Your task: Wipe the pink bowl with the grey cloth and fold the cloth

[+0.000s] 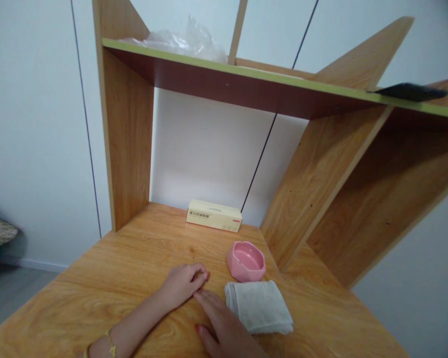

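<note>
My left hand [182,286] rests on the wooden desk with its fingers curled in, and nothing shows in it. Just below and to the right, my right hand [224,323] lies with its fingers stretched out and the thumb apart; its fingertips meet or nearly meet the left hand. Beside the right hand is a folded pale grey cloth [261,306]. A pink, angular ashtray [241,268] with notches in its rim stands right behind the cloth. Farther back, a long cream cling film box [213,217] sits near the wall.
A wooden shelf [209,64] spans the desk [153,248], carried by upright side panels [129,144]. Crumpled clear plastic [190,42] lies on it at the left, and a dark flat object [412,92] sticks out over its edge at the right.
</note>
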Demonstrator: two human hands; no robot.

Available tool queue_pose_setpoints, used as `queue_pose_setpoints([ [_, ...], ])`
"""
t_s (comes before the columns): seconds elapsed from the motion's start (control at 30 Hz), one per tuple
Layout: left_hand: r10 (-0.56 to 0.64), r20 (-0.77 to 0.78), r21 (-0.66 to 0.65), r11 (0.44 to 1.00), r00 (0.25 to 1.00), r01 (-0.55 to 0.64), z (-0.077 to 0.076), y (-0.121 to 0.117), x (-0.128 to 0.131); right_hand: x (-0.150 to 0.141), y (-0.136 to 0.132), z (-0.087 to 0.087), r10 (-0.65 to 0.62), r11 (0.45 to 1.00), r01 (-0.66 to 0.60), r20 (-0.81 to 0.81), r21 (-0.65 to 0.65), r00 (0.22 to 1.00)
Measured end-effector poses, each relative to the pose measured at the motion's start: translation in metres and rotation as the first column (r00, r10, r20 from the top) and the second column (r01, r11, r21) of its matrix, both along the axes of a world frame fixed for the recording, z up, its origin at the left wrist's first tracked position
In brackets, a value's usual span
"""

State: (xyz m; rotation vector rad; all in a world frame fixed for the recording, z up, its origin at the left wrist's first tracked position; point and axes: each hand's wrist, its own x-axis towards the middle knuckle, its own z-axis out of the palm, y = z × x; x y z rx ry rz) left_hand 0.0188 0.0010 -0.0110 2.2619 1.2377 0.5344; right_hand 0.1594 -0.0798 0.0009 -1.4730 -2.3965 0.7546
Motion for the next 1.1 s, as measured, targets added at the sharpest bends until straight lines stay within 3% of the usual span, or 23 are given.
queue_pose_setpoints([
  [0.77, -0.03, -0.033, -0.001, 1.0, 0.999, 0.03, -0.003, 0.002, -0.001, -0.002, 0.008, -0.003, 0.059, 0.998, -0.059, 0.075, -0.013, 0.995],
  [1.1, -0.021, -0.052, 0.019, 1.0, 0.998, 0.022, 0.002, -0.002, -0.002, 0.0, 0.009, -0.01, 0.053, 0.998, -0.053, 0.03, 0.019, 0.998],
])
